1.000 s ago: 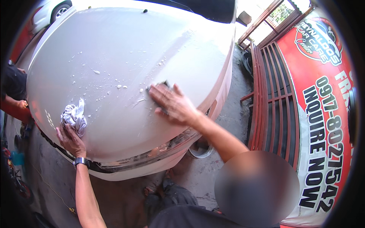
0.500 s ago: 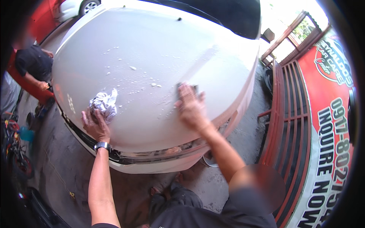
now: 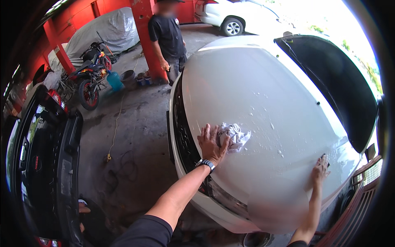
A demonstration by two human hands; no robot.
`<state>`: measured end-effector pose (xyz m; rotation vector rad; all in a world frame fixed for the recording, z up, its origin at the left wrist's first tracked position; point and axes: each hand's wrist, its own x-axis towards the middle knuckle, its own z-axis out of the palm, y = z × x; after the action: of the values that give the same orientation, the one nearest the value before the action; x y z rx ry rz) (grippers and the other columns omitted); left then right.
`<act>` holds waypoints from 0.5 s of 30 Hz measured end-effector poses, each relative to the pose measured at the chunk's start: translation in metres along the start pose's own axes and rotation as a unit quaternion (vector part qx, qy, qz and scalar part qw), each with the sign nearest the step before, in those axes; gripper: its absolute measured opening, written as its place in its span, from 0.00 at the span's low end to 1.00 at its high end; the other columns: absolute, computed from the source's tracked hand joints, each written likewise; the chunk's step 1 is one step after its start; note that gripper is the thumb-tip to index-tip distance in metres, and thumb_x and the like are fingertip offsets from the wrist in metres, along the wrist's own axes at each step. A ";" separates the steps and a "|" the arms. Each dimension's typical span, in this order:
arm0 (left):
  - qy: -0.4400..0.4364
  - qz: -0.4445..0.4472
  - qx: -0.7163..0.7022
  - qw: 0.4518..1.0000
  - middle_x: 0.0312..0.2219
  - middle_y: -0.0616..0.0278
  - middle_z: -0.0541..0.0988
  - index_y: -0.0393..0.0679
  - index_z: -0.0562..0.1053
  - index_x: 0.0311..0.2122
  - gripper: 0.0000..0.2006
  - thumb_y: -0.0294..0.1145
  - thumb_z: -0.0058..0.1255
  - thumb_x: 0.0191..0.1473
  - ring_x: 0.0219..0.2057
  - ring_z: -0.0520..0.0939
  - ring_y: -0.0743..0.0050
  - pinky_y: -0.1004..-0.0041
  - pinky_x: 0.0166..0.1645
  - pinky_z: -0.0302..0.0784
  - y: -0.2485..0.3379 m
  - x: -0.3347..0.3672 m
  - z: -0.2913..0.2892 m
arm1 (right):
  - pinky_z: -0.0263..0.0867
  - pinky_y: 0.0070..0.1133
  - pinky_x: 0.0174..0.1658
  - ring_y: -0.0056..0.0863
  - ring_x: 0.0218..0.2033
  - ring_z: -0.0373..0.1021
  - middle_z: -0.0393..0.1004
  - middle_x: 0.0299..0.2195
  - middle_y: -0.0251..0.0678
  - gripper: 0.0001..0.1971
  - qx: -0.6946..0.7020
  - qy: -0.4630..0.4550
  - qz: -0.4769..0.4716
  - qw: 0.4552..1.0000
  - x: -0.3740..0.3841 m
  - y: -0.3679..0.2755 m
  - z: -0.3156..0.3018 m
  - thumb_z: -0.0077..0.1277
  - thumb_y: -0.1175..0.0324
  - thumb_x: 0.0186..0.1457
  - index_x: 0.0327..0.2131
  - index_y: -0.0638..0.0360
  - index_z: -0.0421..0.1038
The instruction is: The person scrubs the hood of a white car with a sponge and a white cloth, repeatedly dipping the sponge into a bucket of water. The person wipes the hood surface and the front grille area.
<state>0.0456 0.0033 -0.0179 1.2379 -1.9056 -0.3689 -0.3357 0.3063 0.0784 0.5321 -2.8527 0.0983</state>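
The pale car hood (image 3: 222,86) in front of me is dotted with water drops and streaks. My left hand (image 3: 212,145), a watch on its wrist, rests on the hood near its front edge with fingers spread. A crumpled white cloth (image 3: 235,138) lies against the thumb side of that hand. Farther right, my right hand (image 3: 319,169) presses a small dark pad (image 3: 325,159) against the wet paint, its fingers over it. Most of the pad is hidden beneath the fingers, so its exact kind does not show.
A person (image 3: 168,41) stands beyond the hood's left side, by a red pillar (image 3: 145,37). At left are a dark vehicle (image 3: 68,164), a motorcycle (image 3: 92,68) and a cord (image 3: 117,123) on the floor. Red slats (image 3: 349,216) border the lower right; a bucket (image 3: 256,240) sits below the bumper.
My view has swung left, bringing the motorcycle and dark vehicle into sight. The right hand has slid with the pad toward the hood's right side. The left hand stays beside the cloth.
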 end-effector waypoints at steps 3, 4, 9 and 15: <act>0.000 0.004 0.000 1.000 0.66 0.39 0.61 0.44 0.71 0.62 0.37 0.64 0.48 0.58 0.68 0.58 0.38 0.39 0.70 0.45 0.019 0.002 0.008 | 0.41 0.51 0.70 0.40 0.71 0.51 0.57 0.69 0.43 0.30 -0.032 0.024 0.030 0.999 0.049 0.025 0.005 0.31 0.50 0.72 0.69 0.59 0.55; -0.006 0.009 -0.012 1.000 0.66 0.39 0.61 0.44 0.71 0.62 0.37 0.64 0.48 0.57 0.68 0.58 0.38 0.39 0.70 0.45 0.030 0.001 0.014 | 0.42 0.50 0.71 0.40 0.72 0.50 0.57 0.69 0.43 0.30 -0.051 0.052 0.014 0.997 0.054 0.043 0.034 0.31 0.51 0.72 0.68 0.59 0.56; 0.032 0.018 0.000 0.999 0.65 0.39 0.63 0.43 0.73 0.61 0.38 0.65 0.51 0.55 0.68 0.58 0.35 0.35 0.69 0.46 -0.019 0.005 -0.002 | 0.43 0.44 0.71 0.42 0.72 0.51 0.58 0.69 0.44 0.28 0.070 0.044 -0.187 0.979 -0.097 -0.046 0.043 0.33 0.54 0.72 0.67 0.60 0.58; -0.001 0.021 -0.012 1.000 0.65 0.39 0.63 0.43 0.73 0.61 0.38 0.65 0.51 0.56 0.68 0.58 0.36 0.35 0.68 0.48 0.011 -0.001 0.015 | 0.44 0.44 0.71 0.41 0.70 0.54 0.58 0.69 0.40 0.26 0.069 0.036 -0.037 0.996 0.044 0.051 0.019 0.34 0.55 0.72 0.67 0.55 0.61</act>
<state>0.0273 0.0069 -0.0206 1.1805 -1.9208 -0.3697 -0.3978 0.3366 0.0695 0.6461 -2.7662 0.2975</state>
